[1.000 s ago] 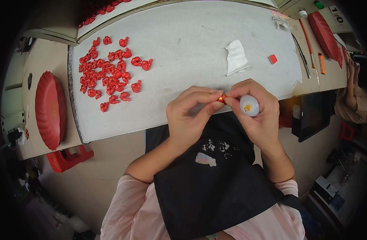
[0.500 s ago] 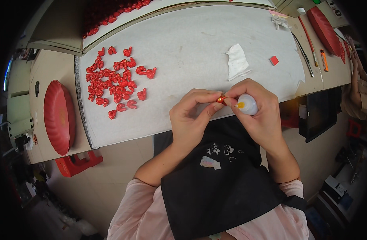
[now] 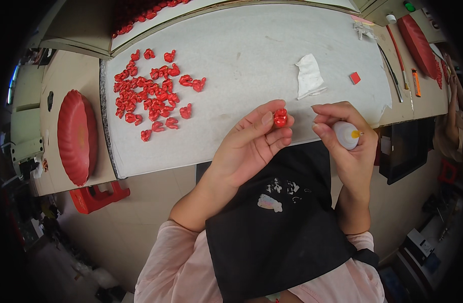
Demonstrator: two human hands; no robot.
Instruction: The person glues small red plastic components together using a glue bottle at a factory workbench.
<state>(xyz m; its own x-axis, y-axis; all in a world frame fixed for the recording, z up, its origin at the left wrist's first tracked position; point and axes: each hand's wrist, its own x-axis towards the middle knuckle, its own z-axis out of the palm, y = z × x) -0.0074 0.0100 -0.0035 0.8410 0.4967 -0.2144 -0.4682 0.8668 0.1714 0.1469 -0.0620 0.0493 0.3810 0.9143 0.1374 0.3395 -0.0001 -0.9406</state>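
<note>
Both grips are full: upturned left hand (image 3: 252,140) holds red piece (image 3: 280,117), curled right hand (image 3: 356,157) bottle (image 3: 344,135)

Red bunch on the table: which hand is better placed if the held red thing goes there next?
Probably the left hand: it holds the red thing and is nearer the red bunch. The right hand is farther away and holds a bottle.

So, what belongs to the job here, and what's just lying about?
Likely job:
glossy red figure in left hand
yellow-tipped white plastic bottle in right hand
clustered glossy red figures

Apparently lying about:
rumpled white scrap
flat red square
red-handled brush
left scalloped red tray
</note>
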